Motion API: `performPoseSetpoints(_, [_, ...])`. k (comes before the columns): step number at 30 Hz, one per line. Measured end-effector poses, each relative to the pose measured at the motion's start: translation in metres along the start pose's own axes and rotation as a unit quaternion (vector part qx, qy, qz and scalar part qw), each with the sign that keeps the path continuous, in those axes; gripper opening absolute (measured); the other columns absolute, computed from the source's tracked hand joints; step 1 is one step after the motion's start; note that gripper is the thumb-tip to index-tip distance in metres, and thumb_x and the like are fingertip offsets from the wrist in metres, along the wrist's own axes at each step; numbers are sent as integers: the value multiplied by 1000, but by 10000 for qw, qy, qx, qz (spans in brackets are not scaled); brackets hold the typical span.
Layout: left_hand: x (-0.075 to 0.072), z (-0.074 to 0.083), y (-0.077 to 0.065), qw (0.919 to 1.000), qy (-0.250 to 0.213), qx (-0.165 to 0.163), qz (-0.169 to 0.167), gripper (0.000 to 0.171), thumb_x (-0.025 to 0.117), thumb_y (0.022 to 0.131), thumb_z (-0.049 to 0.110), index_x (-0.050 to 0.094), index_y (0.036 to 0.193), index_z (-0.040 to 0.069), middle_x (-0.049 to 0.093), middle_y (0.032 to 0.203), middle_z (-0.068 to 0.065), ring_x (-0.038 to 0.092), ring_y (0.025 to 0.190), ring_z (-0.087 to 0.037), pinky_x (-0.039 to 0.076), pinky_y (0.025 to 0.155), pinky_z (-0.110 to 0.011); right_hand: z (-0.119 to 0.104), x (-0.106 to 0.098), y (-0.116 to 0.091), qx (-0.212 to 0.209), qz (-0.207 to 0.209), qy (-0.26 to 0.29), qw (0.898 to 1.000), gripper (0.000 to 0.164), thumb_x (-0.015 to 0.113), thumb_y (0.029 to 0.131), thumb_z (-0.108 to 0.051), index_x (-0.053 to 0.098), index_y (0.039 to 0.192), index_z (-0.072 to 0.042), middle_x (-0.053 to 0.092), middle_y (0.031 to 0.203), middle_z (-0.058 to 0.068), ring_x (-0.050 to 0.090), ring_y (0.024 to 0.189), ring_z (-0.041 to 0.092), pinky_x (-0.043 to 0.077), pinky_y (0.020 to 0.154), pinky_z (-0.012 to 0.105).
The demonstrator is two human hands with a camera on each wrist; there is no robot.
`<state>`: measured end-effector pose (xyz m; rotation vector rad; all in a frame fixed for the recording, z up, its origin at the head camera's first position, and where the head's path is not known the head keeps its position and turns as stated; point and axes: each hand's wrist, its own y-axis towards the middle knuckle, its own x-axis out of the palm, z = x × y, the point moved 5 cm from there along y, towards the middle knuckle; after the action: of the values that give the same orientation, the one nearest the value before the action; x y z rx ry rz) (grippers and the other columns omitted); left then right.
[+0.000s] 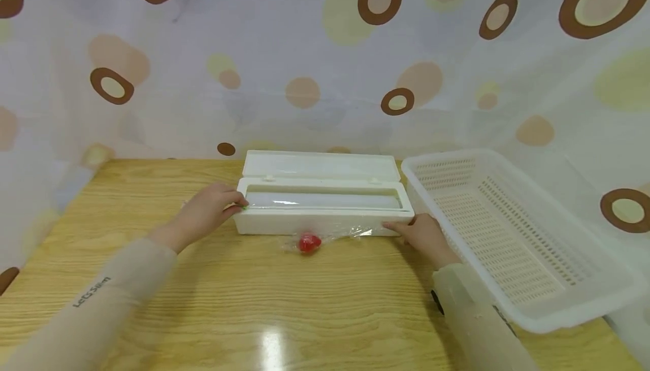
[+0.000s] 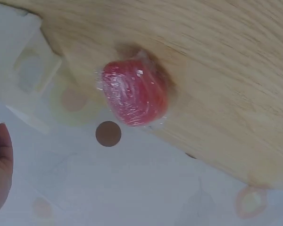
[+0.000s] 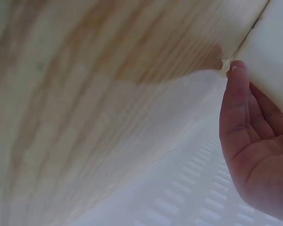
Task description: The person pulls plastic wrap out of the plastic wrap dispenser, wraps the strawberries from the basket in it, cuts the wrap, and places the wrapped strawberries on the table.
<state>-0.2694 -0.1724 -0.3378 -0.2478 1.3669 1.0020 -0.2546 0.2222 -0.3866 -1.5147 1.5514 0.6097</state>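
A long white cling film dispenser (image 1: 325, 223) stands on the table with its lid (image 1: 321, 165) raised and a film roll (image 1: 325, 201) inside. At its left end, my left hand (image 1: 208, 210) pinches a small green slide cutter (image 1: 245, 207) on the front edge. My right hand (image 1: 424, 235) is at the front right corner, where its thumb (image 3: 237, 87) and fingers grip cling film (image 3: 225, 67) against the dispenser. Clear film stretches along the dispenser's front to a small red item (image 1: 309, 242), which lies before it under film.
A white slotted plastic basket (image 1: 508, 241) stands close by on the right, beside my right forearm. Another red item wrapped in film (image 2: 134, 92) lies on the wooden table (image 1: 304, 297), beyond my left hand. A dotted curtain (image 1: 304, 49) hangs behind the table.
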Motion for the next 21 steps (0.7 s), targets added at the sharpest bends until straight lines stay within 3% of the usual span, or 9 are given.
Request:
performPoseSetpoints(4, [2, 10, 2, 9990, 352, 99, 257, 7, 72, 76, 4, 69, 82, 5, 69, 85, -9, 62, 83, -27, 54, 75, -44, 2, 2, -1, 82, -90, 37, 9999, 55, 61, 76, -61, 40, 56, -14, 37, 41, -7, 35, 43, 10, 36, 50, 25])
performPoseSetpoints(7, [9, 33, 6, 9976, 544, 128, 404, 14, 73, 76, 13, 69, 85, 4, 67, 88, -10, 60, 85, -28, 53, 76, -45, 2, 2, -2, 102, -180, 65, 9998, 54, 59, 77, -61, 44, 64, -12, 36, 43, -7, 35, 44, 10, 35, 50, 25])
performPoseSetpoints(9, [21, 51, 10, 9987, 500, 14, 121, 25, 71, 78, 22, 69, 95, 3, 67, 95, -11, 59, 89, -27, 54, 79, -44, 1, 1, -3, 41, -233, 62, 9997, 55, 58, 78, -62, 50, 75, -7, 38, 48, -5, 38, 47, 11, 37, 51, 27])
performPoseSetpoints(11, [36, 68, 14, 9987, 265, -143, -420, 36, 69, 80, 27, 67, 105, 1, 68, 102, -12, 59, 94, -27, 53, 83, -43, -1, 0, -6, -124, -295, 21, 9995, 63, 58, 78, -62, 55, 94, -1, 54, 60, 4, 50, 58, 18, 45, 60, 32])
performPoseSetpoints(13, [52, 80, 17, 9959, 93, -245, -865, 36, 68, 81, 24, 64, 109, 1, 68, 104, -12, 60, 93, -26, 54, 83, -42, -3, 1, -8, -271, -406, -38, 9988, 81, 59, 77, -63, 49, 120, 4, 66, 92, 20, 61, 84, 31, 51, 78, 43])
performPoseSetpoints(14, [58, 83, 17, 9942, 13, -301, -1033, 34, 68, 81, 22, 63, 108, 2, 68, 102, -11, 60, 91, -25, 54, 82, -40, -3, 2, -10, -330, -479, -125, 9982, 91, 60, 75, -64, 41, 131, 7, 63, 111, 28, 59, 99, 38, 49, 87, 50])
performPoseSetpoints(16, [69, 88, 16, 9931, -37, -248, -1142, 27, 68, 81, 14, 62, 105, 3, 67, 96, -9, 60, 85, -22, 54, 79, -38, -2, 4, -12, -522, -549, -292, 9967, 111, 63, 72, -64, 22, 143, 10, 41, 139, 36, 41, 124, 48, 38, 101, 59])
performPoseSetpoints(19, [77, 89, 14, 9933, 103, -189, -1138, 21, 67, 82, 8, 61, 102, 5, 65, 88, -5, 57, 77, -18, 55, 73, -34, -1, 5, -14, -868, -482, -613, 9932, 132, 75, 59, -61, 6, 145, 13, 21, 149, 38, 22, 135, 50, 25, 110, 61])
performPoseSetpoints(21, [79, 89, 12, 9931, 299, -97, -1131, 21, 65, 83, 8, 61, 103, 6, 66, 87, -4, 58, 78, -17, 55, 73, -34, -4, 2, -18, -1063, -439, -968, 9886, 140, 83, 51, -53, 3, 144, 15, 18, 148, 40, 18, 135, 52, 21, 111, 62])
